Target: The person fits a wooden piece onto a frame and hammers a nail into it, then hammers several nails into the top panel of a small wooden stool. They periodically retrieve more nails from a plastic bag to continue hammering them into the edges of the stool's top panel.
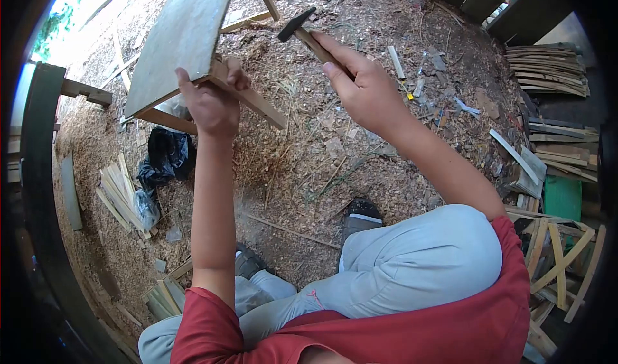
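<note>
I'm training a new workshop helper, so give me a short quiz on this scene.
1. True or false: the right hand grips the hammer by its handle.
2. The left hand holds: A the panel frame at its corner, B a saw, C a bucket.
3. What colour is the bag on the ground?
Key: 1 true; 2 A; 3 black.

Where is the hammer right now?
In the head view, the hammer is held in the right hand, upper middle of the picture, just right of the grey board that the left hand grips by its wooden frame.
</note>
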`<control>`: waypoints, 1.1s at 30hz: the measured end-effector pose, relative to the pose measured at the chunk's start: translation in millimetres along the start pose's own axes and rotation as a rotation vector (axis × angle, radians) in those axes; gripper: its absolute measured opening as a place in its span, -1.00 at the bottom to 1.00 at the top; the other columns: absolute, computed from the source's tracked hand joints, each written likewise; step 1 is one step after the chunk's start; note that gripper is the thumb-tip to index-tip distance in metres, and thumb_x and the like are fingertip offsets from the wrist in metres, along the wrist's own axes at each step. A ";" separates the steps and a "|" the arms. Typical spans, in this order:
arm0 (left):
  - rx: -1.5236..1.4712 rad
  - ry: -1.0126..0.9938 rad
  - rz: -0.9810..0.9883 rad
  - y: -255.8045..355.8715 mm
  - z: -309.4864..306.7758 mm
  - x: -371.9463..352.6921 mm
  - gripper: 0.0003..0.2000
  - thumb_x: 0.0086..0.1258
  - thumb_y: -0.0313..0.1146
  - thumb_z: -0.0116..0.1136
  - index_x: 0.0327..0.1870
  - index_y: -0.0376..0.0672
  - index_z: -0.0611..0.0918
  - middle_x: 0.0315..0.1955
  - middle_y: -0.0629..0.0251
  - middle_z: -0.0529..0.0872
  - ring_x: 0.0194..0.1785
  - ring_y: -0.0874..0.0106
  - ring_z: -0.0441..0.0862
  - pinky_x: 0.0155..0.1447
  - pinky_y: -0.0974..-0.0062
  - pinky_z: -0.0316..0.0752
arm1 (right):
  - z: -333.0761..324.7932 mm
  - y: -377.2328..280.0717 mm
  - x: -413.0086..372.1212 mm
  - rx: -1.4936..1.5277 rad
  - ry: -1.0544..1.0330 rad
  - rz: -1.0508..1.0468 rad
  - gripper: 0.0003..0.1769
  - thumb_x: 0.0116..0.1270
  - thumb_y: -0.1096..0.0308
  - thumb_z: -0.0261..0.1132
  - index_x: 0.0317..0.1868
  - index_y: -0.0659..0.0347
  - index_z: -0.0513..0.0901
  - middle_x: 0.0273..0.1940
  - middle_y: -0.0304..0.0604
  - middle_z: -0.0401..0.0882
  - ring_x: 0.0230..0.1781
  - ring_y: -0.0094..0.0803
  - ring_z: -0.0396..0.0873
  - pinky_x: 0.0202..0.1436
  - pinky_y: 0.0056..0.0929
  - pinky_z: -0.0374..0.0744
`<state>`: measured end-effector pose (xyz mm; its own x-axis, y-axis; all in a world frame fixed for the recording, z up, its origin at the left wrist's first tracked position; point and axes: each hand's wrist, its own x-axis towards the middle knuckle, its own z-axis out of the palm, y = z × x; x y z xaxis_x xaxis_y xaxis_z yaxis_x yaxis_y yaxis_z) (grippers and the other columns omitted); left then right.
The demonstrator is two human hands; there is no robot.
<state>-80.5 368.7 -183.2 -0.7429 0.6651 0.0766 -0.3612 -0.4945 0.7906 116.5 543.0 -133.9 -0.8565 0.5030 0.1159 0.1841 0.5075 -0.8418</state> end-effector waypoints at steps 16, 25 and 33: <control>-0.127 -0.139 -0.005 38.0 -19.3 -2.8 -0.45 0.62 0.21 -0.28 0.03 -0.17 0.48 -0.36 0.32 0.36 -0.24 0.35 0.26 0.04 0.26 0.29 | 25.4 -4.1 9.0 0.067 -0.085 -0.060 -0.47 0.65 0.26 0.19 0.57 0.07 0.52 -0.25 -0.12 0.73 -0.39 -0.42 0.61 -0.21 -0.33 0.58; 0.058 -0.152 -0.018 10.0 -26.6 -1.5 -0.58 0.54 0.04 -0.11 0.01 -0.18 0.50 -0.35 0.33 0.40 -0.19 0.34 0.37 0.14 0.24 0.36 | 29.0 -0.9 9.5 0.068 -0.054 -0.088 -0.49 0.62 0.25 0.17 0.51 0.11 0.56 -0.38 0.01 0.74 -0.47 -0.23 0.69 -0.28 -0.20 0.61; 0.138 -0.068 -0.077 -47.7 -15.5 -17.6 -0.63 0.51 -0.11 -0.02 0.15 -0.17 0.49 -0.42 0.38 0.41 -0.25 0.46 0.35 0.00 0.42 0.30 | 20.1 -2.3 4.7 0.128 -0.059 -0.049 -0.52 0.60 0.26 0.21 0.43 0.22 0.59 -0.37 0.00 0.73 -0.46 -0.21 0.68 -0.28 -0.20 0.59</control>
<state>-59.0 372.0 -231.6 -0.6744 0.7366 0.0501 -0.3313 -0.3626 0.8711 102.4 530.1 -142.0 -0.8907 0.4353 0.1307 0.0811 0.4352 -0.8967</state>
